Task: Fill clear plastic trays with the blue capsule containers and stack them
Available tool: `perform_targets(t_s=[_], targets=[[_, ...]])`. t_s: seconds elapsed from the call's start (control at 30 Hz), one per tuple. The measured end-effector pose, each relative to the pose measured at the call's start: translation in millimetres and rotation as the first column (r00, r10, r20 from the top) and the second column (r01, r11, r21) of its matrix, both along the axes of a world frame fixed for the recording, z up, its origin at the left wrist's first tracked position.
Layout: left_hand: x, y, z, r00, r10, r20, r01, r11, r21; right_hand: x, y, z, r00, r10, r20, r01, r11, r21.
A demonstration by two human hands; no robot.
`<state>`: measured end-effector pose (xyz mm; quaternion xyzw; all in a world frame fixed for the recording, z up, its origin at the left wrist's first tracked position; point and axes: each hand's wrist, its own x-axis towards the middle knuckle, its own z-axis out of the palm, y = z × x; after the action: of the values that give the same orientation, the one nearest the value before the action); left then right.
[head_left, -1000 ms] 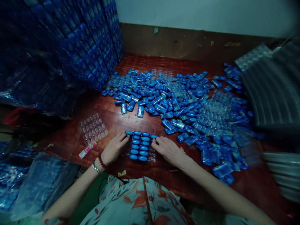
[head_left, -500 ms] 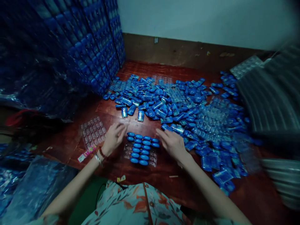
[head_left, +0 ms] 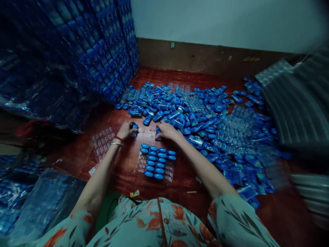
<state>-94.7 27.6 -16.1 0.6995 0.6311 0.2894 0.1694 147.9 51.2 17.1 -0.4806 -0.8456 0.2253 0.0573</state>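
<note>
My left hand [head_left: 125, 130] is closed on a small blue pack [head_left: 134, 129] at the near edge of the heap. Opposite it, my right hand [head_left: 167, 130] grips another small blue pack [head_left: 158, 133] between thumb and fingers. Nearer to me lies a clear plastic tray [head_left: 168, 170] with rows of cups. Several blue packs [head_left: 151, 158] stand on end in it, their rounded oval ends up. They fill its far rows and the two middle columns, while cups at both sides hold nothing.
Loose blue packs [head_left: 177, 115] are heaped across the table, with clear trays [head_left: 228, 135] among them. Another clear tray [head_left: 102, 142] lies on the left. Tall stacks of filled trays [head_left: 108, 58] rise at the back left. Dark ribbed stacks [head_left: 290, 106] stand on the right.
Both hands have moved away from me, from beside the tray to the heap's near edge. Each has closed on a blue pack there. The packs in the tray look the same.
</note>
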Motion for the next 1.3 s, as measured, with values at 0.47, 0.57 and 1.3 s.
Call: perform_targets(t_s=[0.47,0.57,1.3], targets=[[45,-175,6.2,0.936,0.089,0.341,-0.133,0.985,0.109,116,-170,0.1,0.801,-0.379,-0.463,0.349,0.924,-0.153],[50,-165,0.5,0.976,-0.057,0.209,0.011,0.977,0.213,96,-184,-16.0,0.848,-0.313,-0.427,0.363,0.931,0.037],[29,-134,43.8,0.741,-0.577,-0.344,0.618,0.786,0.013,64,-156,16.1,0.831,0.302,0.467,-0.441,0.869,0.223]])
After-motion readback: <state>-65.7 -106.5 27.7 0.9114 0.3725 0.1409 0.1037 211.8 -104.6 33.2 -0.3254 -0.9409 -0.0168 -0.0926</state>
